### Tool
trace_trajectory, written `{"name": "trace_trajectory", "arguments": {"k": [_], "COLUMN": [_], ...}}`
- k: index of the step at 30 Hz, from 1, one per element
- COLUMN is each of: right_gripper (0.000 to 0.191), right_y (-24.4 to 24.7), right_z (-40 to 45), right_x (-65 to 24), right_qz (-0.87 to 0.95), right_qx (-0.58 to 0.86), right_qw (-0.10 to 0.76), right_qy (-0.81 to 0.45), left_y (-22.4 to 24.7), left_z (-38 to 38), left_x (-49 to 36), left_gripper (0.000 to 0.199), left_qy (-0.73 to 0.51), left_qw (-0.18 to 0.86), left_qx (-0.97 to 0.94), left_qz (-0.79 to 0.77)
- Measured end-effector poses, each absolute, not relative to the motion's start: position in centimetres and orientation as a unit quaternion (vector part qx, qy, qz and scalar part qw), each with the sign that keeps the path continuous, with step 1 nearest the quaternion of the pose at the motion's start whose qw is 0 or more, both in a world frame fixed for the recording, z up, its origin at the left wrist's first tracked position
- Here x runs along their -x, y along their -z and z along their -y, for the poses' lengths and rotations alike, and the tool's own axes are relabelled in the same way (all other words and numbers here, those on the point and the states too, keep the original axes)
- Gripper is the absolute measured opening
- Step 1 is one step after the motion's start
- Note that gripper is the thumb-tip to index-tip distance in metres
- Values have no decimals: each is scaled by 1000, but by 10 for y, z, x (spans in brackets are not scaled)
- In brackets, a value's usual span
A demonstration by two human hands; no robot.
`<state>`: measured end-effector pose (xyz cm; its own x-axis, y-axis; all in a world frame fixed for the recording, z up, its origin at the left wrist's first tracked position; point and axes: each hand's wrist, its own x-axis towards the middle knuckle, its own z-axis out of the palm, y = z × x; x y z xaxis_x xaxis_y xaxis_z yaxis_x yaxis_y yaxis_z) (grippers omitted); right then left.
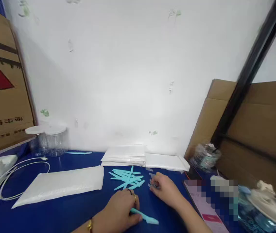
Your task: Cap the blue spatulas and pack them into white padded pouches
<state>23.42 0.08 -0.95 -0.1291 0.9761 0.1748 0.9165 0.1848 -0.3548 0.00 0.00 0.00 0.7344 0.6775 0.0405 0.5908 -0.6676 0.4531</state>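
My left hand (pixel 122 208), with a ring and a gold bracelet, is closed on a light-blue eyebrow razor (pixel 145 216) whose wide end points right. Just beyond it lies a loose pile of similar razors (pixel 127 178) on the blue table. To the right, my right hand (pixel 164 188) has its fingers curled and pinched together. Small translucent plastic pieces, like razor caps (pixel 152 175), lie by its fingertips. One of them may be between the fingers, but I cannot make it out.
A white padded packet (pixel 65 183) lies left of the pile, and stacked white packets (pixel 124 155) lie behind it. Clear jars (pixel 56 140), a white cable (pixel 2 191) and a single razor (pixel 78 152) are farther left. Cardboard (pixel 261 136) and a pink-screened device (pixel 203 202) border the right.
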Motion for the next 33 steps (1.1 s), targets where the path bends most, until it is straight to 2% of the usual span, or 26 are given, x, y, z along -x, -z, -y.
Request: {"name": "trace_trajectory", "arguments": {"k": [7,9,12,15,17,20,24,33], "right_gripper": [10,12,12,16,22,29,33,31], "right_y": [18,17,15,16,17,17,12,10], "right_z": [-7,-6,-6,-11,-15,-19,-16,-12], "right_x": [-224,-221,-223,-233,-241,-249,-248,-244], "right_qz": [773,778,768,712,667,630,618,633], "right_qx": [618,608,583,564,550,522,513,508], "right_qw": [139,158,255,351,389,430,439,423], "right_qy": [-12,-2,-70,-228,-318,-382,-402,-402], "left_y": [-2,1,4,4,2,-1,-4,-1], "left_z": [-39,-48,-53,-55,-58,-62,-64,-65], "left_x": [12,16,18,19,21,24,25,25], "left_gripper": [16,14,11,11,12,15,16,17], "left_qy": [-129,-113,-103,-118,-140,-172,-191,-188], "left_qw": [98,93,115,147,181,233,265,265], "left_qx": [-867,-859,-855,-851,-844,-835,-834,-840], "left_qz": [-470,-490,-495,-490,-486,-468,-445,-434]}}
